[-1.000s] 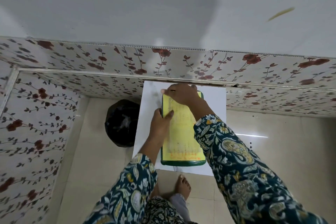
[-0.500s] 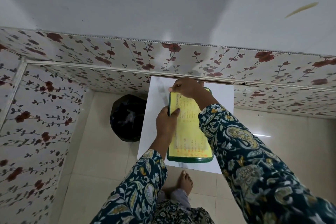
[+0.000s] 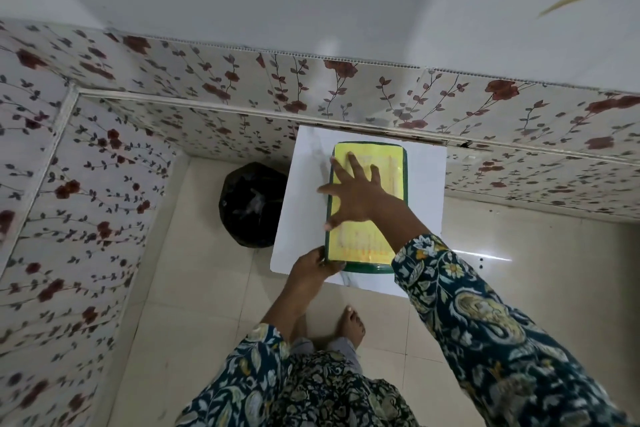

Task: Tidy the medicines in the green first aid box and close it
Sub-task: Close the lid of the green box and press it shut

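Green box (image 3: 367, 267) closed, lying flat on white table (image 3: 426, 184) against floral wall (image 3: 381, 94), yellow label (image 3: 367, 243) up. Right hand (image 3: 360, 194) spread flat, palm down on the label. Left hand (image 3: 313, 267) gripping the box's near left corner, thumb on the front edge. Black bag (image 3: 249, 204) on floor, left of table.

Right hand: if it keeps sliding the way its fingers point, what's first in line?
The right hand lies flat on the green box; ahead is the lid's far edge, then probably the floral wall panel.
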